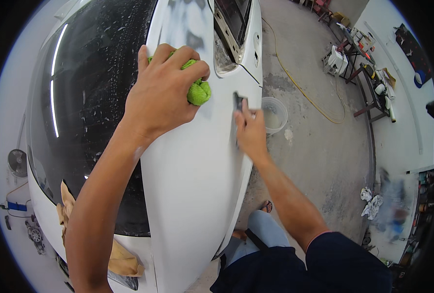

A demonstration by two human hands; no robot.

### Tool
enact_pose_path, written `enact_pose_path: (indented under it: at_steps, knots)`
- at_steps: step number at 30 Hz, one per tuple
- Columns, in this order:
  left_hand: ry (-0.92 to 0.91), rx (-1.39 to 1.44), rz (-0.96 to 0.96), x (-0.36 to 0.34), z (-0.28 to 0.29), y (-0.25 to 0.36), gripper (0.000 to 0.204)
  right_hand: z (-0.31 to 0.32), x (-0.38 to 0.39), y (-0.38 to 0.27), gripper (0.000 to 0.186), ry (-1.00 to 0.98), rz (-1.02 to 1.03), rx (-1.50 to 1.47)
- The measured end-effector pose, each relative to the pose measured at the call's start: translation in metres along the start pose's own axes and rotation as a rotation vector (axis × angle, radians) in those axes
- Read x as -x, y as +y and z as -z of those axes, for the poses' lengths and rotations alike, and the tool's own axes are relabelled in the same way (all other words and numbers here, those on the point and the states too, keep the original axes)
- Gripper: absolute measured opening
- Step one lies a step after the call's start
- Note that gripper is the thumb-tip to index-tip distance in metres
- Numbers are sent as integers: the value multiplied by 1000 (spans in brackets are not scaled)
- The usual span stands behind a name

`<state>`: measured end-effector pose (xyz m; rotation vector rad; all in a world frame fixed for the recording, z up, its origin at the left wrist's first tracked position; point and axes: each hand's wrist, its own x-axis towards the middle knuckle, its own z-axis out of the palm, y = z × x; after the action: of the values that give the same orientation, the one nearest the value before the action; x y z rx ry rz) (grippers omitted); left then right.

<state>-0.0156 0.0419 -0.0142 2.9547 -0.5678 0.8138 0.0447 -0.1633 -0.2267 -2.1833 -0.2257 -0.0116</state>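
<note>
A crumpled green cloth [199, 93] is bunched in my left hand [159, 97], whose fingers curl over it above the white car panel [182, 190]. Lower and to the right, my right hand [252, 136] grips a small dark block [238, 101] at the panel's outer edge. The block is slightly blurred, and my palm hides part of it. Farther along the panel, grey and whitish patches [185, 24] mark the paint. The dark, wet rear window [95, 93] lies left of the panel, partly behind my left forearm.
A translucent bucket [284, 111] stands on the floor beside the car. A yellow hose [295, 78] curves across the concrete. Cluttered workbenches [368, 78] line the right wall, with crumpled white paper [372, 207] nearby. Brown paper [124, 261] lies on the car at lower left.
</note>
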Motion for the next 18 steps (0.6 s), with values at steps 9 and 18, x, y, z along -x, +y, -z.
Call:
enact_pose_path:
  at_steps: [9, 18]
  knots:
    - [11, 52, 30, 10, -1, -3, 37, -3, -29, 13, 47, 62, 80, -414]
    - [-8, 36, 2, 10, -1, -4, 33, -1, -41, 35, 37, 40, 233, -379]
